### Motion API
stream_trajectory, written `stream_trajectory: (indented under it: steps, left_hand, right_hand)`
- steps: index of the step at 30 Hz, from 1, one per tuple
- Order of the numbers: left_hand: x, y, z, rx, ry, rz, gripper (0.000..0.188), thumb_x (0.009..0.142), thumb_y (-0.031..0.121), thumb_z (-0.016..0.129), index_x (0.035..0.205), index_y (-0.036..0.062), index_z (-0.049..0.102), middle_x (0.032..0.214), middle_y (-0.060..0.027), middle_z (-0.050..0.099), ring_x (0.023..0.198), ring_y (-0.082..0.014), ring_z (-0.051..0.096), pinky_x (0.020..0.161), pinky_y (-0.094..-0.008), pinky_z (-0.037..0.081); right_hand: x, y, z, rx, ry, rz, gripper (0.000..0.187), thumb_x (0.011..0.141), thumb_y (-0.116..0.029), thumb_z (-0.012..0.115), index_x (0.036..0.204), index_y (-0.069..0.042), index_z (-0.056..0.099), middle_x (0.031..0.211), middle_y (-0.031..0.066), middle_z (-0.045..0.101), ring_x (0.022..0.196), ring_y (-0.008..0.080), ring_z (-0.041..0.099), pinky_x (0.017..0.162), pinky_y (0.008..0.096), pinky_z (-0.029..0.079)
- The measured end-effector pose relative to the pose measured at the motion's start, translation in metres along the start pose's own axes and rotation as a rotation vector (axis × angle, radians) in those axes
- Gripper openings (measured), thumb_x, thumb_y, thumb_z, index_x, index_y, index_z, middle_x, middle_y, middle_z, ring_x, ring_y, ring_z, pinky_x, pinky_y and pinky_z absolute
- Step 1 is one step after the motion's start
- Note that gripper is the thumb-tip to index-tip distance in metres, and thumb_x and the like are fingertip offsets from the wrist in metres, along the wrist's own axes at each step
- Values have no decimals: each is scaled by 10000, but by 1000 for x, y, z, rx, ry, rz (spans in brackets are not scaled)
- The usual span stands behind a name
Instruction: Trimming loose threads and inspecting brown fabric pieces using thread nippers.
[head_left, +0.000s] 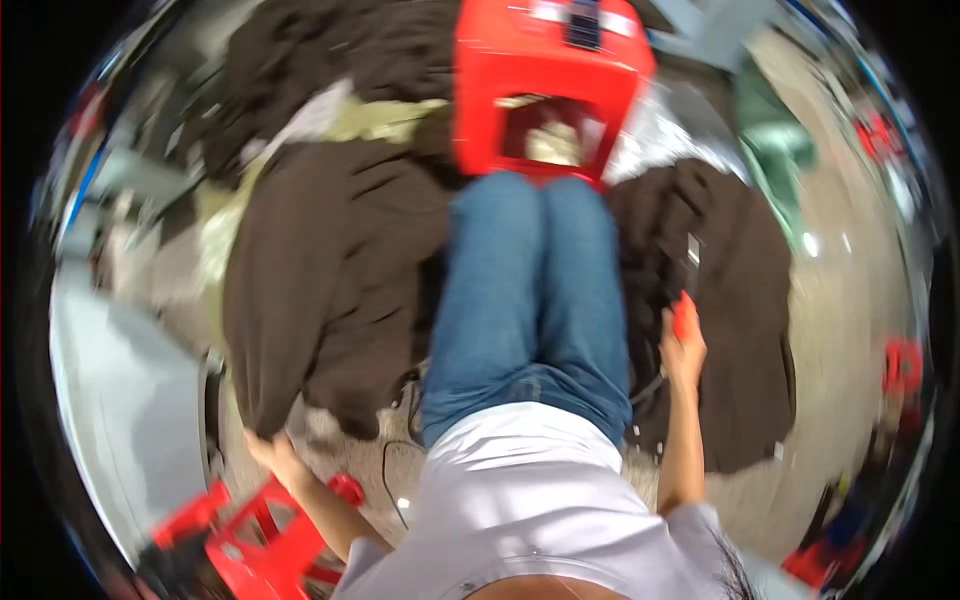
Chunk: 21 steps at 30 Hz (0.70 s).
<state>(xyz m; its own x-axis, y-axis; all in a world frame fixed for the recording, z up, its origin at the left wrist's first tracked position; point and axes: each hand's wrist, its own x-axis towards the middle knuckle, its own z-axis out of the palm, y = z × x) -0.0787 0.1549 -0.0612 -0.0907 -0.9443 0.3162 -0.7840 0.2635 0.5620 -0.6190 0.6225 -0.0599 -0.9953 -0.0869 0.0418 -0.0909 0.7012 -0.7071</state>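
At the lower left, my left hand (278, 458) is closed on the lower corner of a dark brown cloth piece (340, 270), which spreads beside my left leg. My right hand (683, 350) grips a red-handled tool (684, 318) with a thin metal tip pointing away from me. Motion blur hides what kind of tool it is. Beneath that hand, another heap of dark brown cloth (740, 330) lies to the right of my legs.
A red plastic stool (475, 90) stands ahead of my knees, with a dark phone-like object (583, 25) on top. More brown cloth (340, 60) is piled at far left. A pale grey panel (120, 400) stands left, near another red stool (262, 540). Green sheeting (780, 150) lies far right.
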Motion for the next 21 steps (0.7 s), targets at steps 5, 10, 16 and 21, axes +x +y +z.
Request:
stream_trajectory:
  steps: [5, 10, 16, 21]
  left_hand:
    - [-8, -84, 40, -926, 44, -1185, 419, 888, 166, 641, 1258, 1, 534, 987, -115, 639, 855, -230, 621, 673, -385, 547]
    - [13, 79, 91, 243, 278, -443, 577, 869, 344, 704, 1280, -13, 514, 1239, -168, 557, 1082, -324, 574, 935, -439, 466]
    - [22, 202, 91, -427, 106, 57, 404, 940, 187, 647, 1277, -7, 538, 1230, -121, 576, 1166, -244, 521, 1019, -357, 407]
    - [-26, 361, 125, -785, -460, 182, 231, 980, 128, 566, 1151, -22, 608, 1159, -125, 646, 1010, -181, 630, 895, -296, 500]
  right_hand:
    - [38, 32, 34, -398, 110, 214, 410, 871, -389, 680, 1117, -142, 463, 838, 225, 673, 804, 469, 642, 682, 546, 488]
    - [45, 106, 44, -521, 196, 208, 575, 749, -271, 809, 1108, -98, 394, 830, 196, 654, 771, 412, 652, 653, 504, 501]
    - [50, 79, 34, -495, 356, 113, 552, 758, -169, 786, 1186, -81, 449, 846, 174, 658, 765, 379, 656, 660, 481, 513]
    - [75, 76, 16, -359, 440, 38, 451, 778, -109, 724, 1170, -125, 502, 863, 178, 674, 786, 403, 653, 683, 502, 506]
